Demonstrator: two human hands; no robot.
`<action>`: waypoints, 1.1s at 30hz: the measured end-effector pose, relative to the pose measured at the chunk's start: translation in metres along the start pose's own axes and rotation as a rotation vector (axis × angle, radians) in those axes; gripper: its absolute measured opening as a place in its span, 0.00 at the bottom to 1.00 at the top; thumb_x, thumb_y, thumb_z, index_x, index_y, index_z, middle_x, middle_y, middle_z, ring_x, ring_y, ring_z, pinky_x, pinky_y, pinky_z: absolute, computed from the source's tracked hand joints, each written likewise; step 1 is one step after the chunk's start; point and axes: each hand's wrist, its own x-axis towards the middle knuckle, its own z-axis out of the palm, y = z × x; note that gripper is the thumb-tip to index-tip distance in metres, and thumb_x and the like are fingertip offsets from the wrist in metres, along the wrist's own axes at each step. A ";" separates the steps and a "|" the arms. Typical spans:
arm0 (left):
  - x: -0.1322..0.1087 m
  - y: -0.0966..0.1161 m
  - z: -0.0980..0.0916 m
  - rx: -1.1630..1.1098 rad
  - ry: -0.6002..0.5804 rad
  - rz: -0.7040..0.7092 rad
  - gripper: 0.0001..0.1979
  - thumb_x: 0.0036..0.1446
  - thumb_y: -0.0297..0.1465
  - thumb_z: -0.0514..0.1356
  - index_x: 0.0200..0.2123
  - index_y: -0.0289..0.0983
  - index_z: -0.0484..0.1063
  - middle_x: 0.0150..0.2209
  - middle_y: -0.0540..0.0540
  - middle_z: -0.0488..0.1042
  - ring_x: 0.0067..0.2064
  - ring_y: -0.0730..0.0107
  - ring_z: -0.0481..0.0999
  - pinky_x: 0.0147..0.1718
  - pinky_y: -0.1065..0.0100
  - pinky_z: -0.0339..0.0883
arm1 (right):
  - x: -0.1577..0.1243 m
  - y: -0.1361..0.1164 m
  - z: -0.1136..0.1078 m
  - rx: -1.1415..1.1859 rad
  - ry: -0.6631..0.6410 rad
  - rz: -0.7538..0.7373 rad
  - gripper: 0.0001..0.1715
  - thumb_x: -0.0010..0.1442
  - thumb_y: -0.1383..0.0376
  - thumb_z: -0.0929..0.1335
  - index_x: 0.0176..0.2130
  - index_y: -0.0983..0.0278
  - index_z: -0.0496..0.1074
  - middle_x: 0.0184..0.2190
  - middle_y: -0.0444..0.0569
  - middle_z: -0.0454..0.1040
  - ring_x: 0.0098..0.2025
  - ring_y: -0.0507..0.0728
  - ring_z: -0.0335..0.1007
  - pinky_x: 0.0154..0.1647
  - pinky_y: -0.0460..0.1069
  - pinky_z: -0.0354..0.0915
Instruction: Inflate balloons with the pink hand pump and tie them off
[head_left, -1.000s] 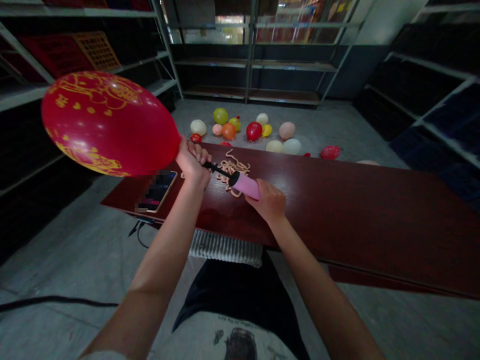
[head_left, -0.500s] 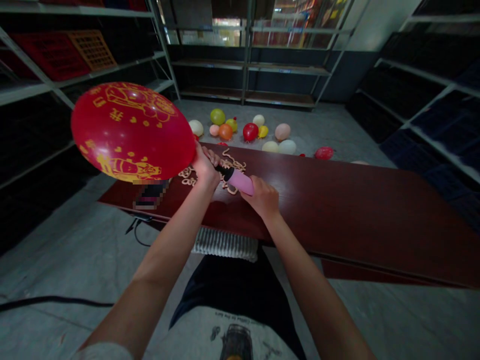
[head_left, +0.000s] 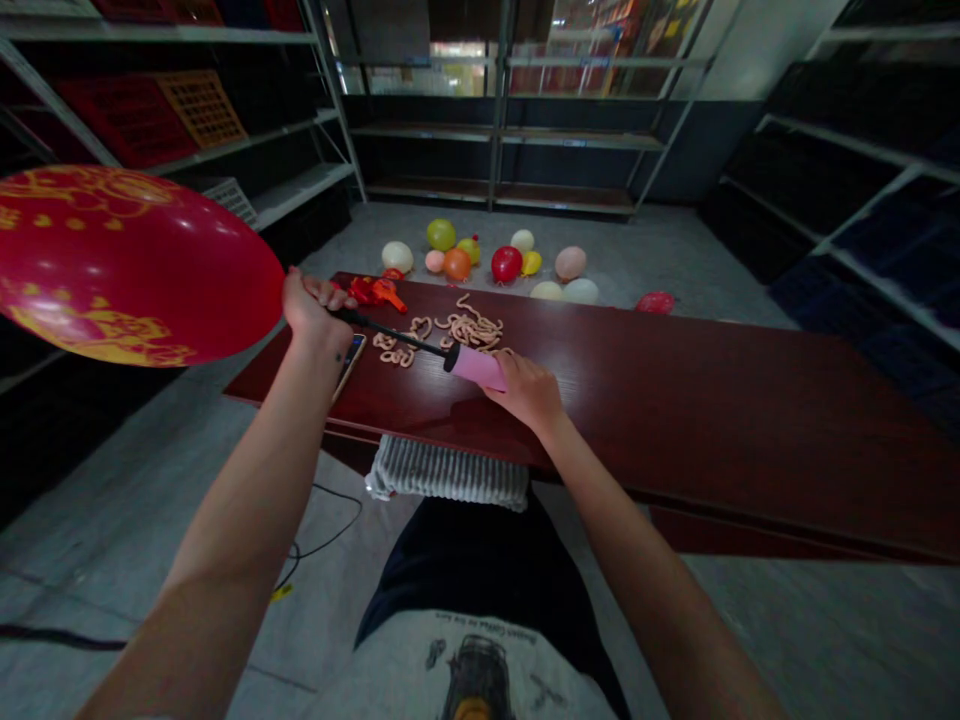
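A large red balloon [head_left: 150,265] with yellow printed figures is blown up at the left and cut off by the edge of view. My left hand [head_left: 311,305] is closed around its neck and the end of a black rod. That rod belongs to a hand balloon pump [head_left: 474,366] with a pink body, which my right hand [head_left: 529,392] grips above the table. The rod shows at length between both hands. Beneath it on the table lie a pile of uninflated beige balloons [head_left: 471,328] and several more to its left. The balloon's mouth is hidden in my left hand.
A phone [head_left: 349,362] and some limp red-orange balloons [head_left: 375,291] lie on the dark red table [head_left: 712,400]. Several inflated balloons [head_left: 506,265] rest on the floor beyond. Shelves [head_left: 420,132] stand behind and at both sides. A cable [head_left: 330,540] runs on the floor.
My left hand has moved left with the balloon, away from my right hand. The pump's black rod now shows much longer. My right hand has stayed nearly in place.
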 end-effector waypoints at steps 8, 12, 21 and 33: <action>-0.019 -0.014 0.033 0.038 -0.035 0.053 0.25 0.76 0.35 0.45 0.24 0.39 0.43 0.14 0.56 0.44 0.14 0.77 0.46 0.17 0.71 0.49 | 0.000 0.008 0.004 0.064 0.046 0.140 0.24 0.60 0.55 0.71 0.52 0.64 0.71 0.43 0.53 0.80 0.40 0.60 0.75 0.37 0.51 0.60; -0.029 -0.038 0.056 0.045 -0.103 0.033 0.26 0.77 0.37 0.45 0.23 0.38 0.42 0.14 0.56 0.44 0.15 0.78 0.45 0.18 0.70 0.47 | 0.001 0.009 0.003 0.083 0.051 0.216 0.22 0.62 0.53 0.70 0.51 0.63 0.71 0.43 0.54 0.80 0.40 0.60 0.75 0.37 0.51 0.59; -0.068 -0.134 0.071 0.145 -0.185 -0.040 0.26 0.76 0.39 0.47 0.23 0.39 0.46 0.18 0.56 0.41 0.15 0.78 0.43 0.20 0.68 0.43 | 0.003 0.013 0.005 0.079 0.081 0.354 0.25 0.64 0.50 0.68 0.52 0.64 0.70 0.42 0.54 0.79 0.42 0.61 0.75 0.37 0.52 0.60; -0.058 -0.091 0.052 0.090 -0.109 -0.089 0.25 0.76 0.33 0.44 0.22 0.39 0.45 0.15 0.56 0.41 0.15 0.77 0.42 0.20 0.67 0.42 | 0.003 0.006 0.004 0.038 0.031 0.196 0.26 0.65 0.47 0.67 0.52 0.63 0.70 0.41 0.52 0.80 0.41 0.59 0.76 0.36 0.49 0.58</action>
